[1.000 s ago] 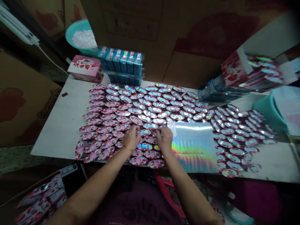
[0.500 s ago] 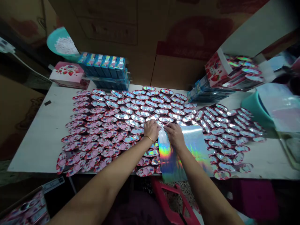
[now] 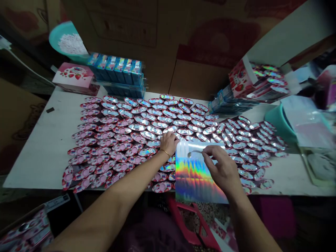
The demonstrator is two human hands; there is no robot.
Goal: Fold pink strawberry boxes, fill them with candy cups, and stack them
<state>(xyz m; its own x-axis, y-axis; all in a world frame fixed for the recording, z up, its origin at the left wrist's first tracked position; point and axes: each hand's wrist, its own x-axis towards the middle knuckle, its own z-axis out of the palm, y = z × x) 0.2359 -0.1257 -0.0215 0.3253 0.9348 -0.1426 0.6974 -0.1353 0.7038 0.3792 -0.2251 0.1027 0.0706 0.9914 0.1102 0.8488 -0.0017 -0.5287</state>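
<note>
A shiny rainbow holographic sheet point(image 3: 199, 175) lies over the front of the packed rows of small oval-topped boxes point(image 3: 119, 143). At the sheet's upper left corner is my left hand point(image 3: 168, 142), fingers curled together; what they pinch, if anything, is hidden. My right hand point(image 3: 223, 166) is raised over the sheet, thumb and forefinger pinching a small thin curved piece point(image 3: 195, 153) that looks like a peeled sticker. Many box tops at the back and right are silvery and reflective, while those at the left show pink round centres.
Blue packs point(image 3: 118, 75) and a pink strawberry carton point(image 3: 75, 77) stand at the back left. A teal bowl point(image 3: 68, 43) holds white bits. On the right are an open strawberry carton point(image 3: 243, 78) and a teal bucket point(image 3: 279, 120). A red stool point(image 3: 193, 224) is below the table's front edge.
My right hand has moved right and toward me, away from my left hand, lifting the small thin piece. The left hand has barely moved. The sheet lies flatter.
</note>
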